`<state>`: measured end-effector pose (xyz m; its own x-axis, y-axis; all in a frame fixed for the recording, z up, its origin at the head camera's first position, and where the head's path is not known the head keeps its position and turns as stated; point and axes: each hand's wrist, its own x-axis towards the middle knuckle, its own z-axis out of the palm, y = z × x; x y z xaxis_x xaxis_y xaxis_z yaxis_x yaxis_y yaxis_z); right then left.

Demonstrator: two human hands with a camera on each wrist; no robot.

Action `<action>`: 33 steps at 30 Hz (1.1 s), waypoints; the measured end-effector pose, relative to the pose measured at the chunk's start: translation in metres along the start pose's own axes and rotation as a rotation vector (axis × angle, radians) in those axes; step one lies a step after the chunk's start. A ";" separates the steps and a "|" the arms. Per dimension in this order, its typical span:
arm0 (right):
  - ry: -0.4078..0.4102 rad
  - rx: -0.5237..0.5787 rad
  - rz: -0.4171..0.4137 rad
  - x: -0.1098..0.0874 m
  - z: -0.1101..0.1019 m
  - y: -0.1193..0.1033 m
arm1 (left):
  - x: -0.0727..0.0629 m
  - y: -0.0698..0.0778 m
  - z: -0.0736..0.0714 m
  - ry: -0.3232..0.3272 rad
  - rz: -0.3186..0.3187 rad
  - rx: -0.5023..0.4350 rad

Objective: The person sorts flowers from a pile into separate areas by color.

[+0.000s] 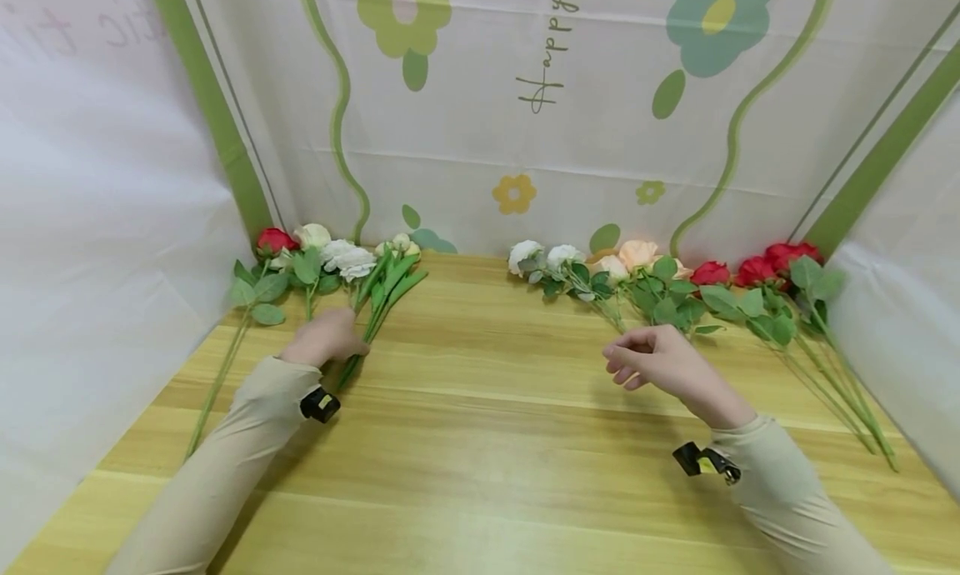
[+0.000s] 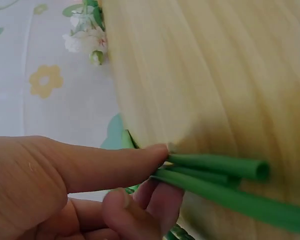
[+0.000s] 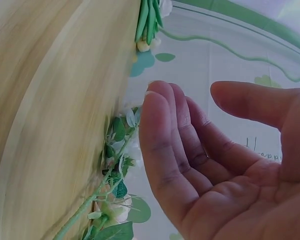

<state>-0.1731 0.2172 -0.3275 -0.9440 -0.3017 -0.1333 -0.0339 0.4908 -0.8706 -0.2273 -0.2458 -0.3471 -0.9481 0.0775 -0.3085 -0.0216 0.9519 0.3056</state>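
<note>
Near the left end of the table, my left hand [image 1: 324, 338] pinches the green stems [image 2: 225, 192] of several pale tulips between thumb and fingers. The cut stem ends stick out past the fingertips in the left wrist view. Beyond the hand are the tulips' long leaves [image 1: 390, 282], with cream heads [image 1: 402, 242] by the back edge. Over the right part of the table hovers my right hand [image 1: 663, 365], its fingers loosely bent and nothing in them. Closest to it are peach roses [image 1: 637, 254] with leafy stems; its palm [image 3: 240, 200] faces the right wrist camera.
Left of the tulips lie white flowers [image 1: 348, 260], a cream rose [image 1: 312, 236] and a red rose [image 1: 276, 241]. At the right, white flowers [image 1: 526, 257] and red roses [image 1: 757, 270] line the back. Printed cloth [image 1: 465, 125] walls the table [image 1: 480, 458] at back and sides.
</note>
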 end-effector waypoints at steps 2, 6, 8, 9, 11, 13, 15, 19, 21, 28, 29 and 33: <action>0.000 0.002 0.004 0.000 0.000 0.000 | 0.000 0.000 -0.001 0.013 0.005 0.009; 0.000 0.009 0.018 0.000 0.002 -0.002 | -0.003 0.002 -0.005 0.043 0.032 -0.032; -0.002 0.013 0.021 0.000 0.002 -0.002 | -0.004 0.003 -0.007 0.060 0.048 -0.057; -0.002 0.017 0.022 0.000 0.002 -0.003 | -0.005 0.004 -0.008 0.071 0.057 -0.069; 0.000 0.021 0.023 0.001 0.002 -0.003 | -0.007 0.004 -0.011 0.088 0.077 -0.084; 0.000 0.026 0.023 0.001 0.002 -0.003 | -0.009 0.006 -0.013 0.101 0.088 -0.086; 0.000 0.028 0.021 0.001 0.002 -0.003 | -0.011 0.007 -0.014 0.109 0.098 -0.096; -0.003 0.024 0.020 0.001 0.002 -0.003 | -0.014 0.010 -0.016 0.125 0.098 -0.095; -0.003 0.023 0.019 0.001 0.002 -0.003 | -0.014 0.011 -0.016 0.131 0.091 -0.090; -0.015 0.028 0.016 0.001 0.003 -0.003 | -0.014 0.009 -0.017 0.096 0.069 -0.090; -0.018 0.028 0.013 0.000 0.003 -0.003 | -0.014 0.009 -0.017 0.094 0.066 -0.093; -0.019 0.026 0.015 0.000 0.004 -0.004 | -0.013 0.008 -0.017 0.114 0.074 -0.101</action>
<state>-0.1717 0.2124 -0.3257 -0.9380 -0.3103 -0.1548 -0.0115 0.4740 -0.8805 -0.2202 -0.2442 -0.3247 -0.9779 0.1068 -0.1795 0.0232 0.9098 0.4145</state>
